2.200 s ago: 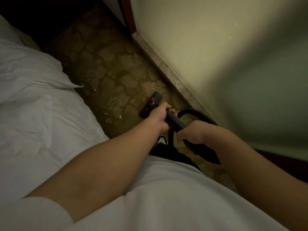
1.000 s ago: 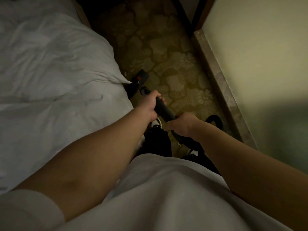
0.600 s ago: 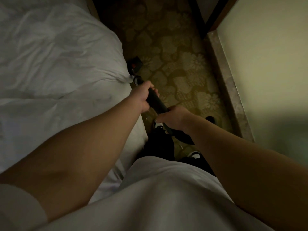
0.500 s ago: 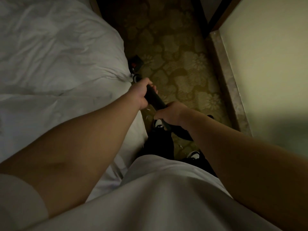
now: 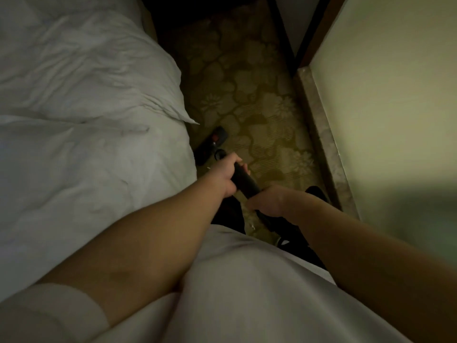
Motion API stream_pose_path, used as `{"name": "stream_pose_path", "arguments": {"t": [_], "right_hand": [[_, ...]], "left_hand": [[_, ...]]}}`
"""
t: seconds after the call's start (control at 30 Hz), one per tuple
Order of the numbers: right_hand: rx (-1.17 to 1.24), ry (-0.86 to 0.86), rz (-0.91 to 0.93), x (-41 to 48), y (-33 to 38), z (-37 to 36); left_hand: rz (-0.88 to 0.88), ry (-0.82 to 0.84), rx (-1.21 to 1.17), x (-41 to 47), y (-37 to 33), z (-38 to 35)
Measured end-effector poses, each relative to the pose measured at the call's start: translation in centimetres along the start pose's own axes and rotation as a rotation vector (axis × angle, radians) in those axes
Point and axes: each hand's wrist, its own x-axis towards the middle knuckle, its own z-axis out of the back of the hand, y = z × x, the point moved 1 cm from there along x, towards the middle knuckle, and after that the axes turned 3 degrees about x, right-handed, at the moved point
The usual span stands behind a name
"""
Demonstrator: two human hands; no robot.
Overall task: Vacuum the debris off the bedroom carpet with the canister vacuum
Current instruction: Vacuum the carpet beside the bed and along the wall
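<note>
Since half a second ago the black floor head has been drawn back along the bedside, from beyond the duvet's pointed corner to the near side of it, where it lies flat on the carpet just beside the bed. The left hand wraps its fingers round the smooth black wand further down, and the right hand grips it just behind. The carpet is olive with a woven flower pattern, a few pale specks of debris lie near the feet, the white duvet is soft and creased, and a mottled stone-like baseboard edges the plain wall.
</note>
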Motion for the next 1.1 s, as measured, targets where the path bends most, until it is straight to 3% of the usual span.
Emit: {"name": "stream_pose_path", "arguments": {"t": [0.23, 0.47, 0.87, 1.1], "right_hand": [[-0.199, 0.067, -0.005, -3.4, -14.4, -0.1], [-0.191, 0.129, -0.03, -6.5, -22.0, -2.0], [-0.13, -0.072, 0.05, -8.7, -28.1, -10.8], [-0.047, -0.103, 0.077, -5.1, -25.3, -20.4]], "left_hand": [[0.019, -0.054, -0.118, -3.3, 16.2, -2.7], [0.026, -0.047, -0.2, -5.8, 24.9, -2.4], [-0.025, 0.021, -0.219, -9.0, 31.7, 4.8], [-0.149, -0.019, -0.14, -7.0, 30.5, 14.0]]}}
